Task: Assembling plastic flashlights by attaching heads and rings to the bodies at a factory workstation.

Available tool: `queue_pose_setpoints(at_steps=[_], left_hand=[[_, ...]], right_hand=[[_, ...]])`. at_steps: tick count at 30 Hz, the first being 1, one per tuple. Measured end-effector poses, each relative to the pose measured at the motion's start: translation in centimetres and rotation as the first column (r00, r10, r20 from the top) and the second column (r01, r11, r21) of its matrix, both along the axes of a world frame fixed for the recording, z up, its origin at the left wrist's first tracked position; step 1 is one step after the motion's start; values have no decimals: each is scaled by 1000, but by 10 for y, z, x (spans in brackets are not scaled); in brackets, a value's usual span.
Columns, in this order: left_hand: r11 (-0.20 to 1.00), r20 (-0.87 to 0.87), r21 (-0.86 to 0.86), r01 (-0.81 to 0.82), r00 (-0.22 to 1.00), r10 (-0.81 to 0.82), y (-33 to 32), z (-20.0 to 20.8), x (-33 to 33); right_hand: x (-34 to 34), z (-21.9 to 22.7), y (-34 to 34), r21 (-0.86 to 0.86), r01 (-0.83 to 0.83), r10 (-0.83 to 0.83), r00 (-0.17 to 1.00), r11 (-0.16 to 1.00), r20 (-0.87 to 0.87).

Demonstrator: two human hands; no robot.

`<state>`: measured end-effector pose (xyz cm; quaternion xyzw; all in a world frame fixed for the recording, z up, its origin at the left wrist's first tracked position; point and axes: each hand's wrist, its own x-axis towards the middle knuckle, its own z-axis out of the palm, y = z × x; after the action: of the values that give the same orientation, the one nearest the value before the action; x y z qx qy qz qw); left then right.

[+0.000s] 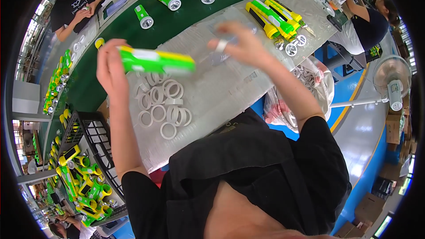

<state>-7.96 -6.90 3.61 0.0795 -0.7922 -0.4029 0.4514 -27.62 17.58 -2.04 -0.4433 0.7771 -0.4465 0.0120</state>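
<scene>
My left hand (111, 68) is wrapped round a green and yellow flashlight body (157, 61), held level above the bench and blurred by motion. Under it lies a loose pile of white plastic rings (164, 102). To the right, my right hand (239, 44) hangs over the bench, smeared, with thumb and fingers apart. A white band (221, 45) circles one of its digits. Clear, see-through pieces (218, 58) show faintly below that hand. Beyond it, several green and yellow flashlight bodies (276, 17) lie side by side, with loose silvery lamp heads (291, 49) at their near ends.
A green conveyor belt (186, 22) carrying flashlights curves past the grey bench (212, 106). At left stands a black crate (95, 137) near many flashlight bodies (82, 181). A bag of rings (325, 84) and a fan (392, 82) are at right. Co-workers sit at far left and far right.
</scene>
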Motion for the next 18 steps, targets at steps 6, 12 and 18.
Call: queue_pose_setpoints(at_steps=[6, 12, 18], left_hand=[[713, 28, -454, -535, 791, 611, -134, -85, -41], [855, 149, -508, -105, 967, 208, -62, -76, -100], [774, 600, -237, 587, 715, -358, 96, -19, -88]], right_hand=[[-122, -20, 80, 344, 650, -441, 734, 678, -516], [-101, 3, 95, 230, 555, -335, 730, 800, -596], [-17, 49, 59, 117, -19, 100, 665, 993, -740]])
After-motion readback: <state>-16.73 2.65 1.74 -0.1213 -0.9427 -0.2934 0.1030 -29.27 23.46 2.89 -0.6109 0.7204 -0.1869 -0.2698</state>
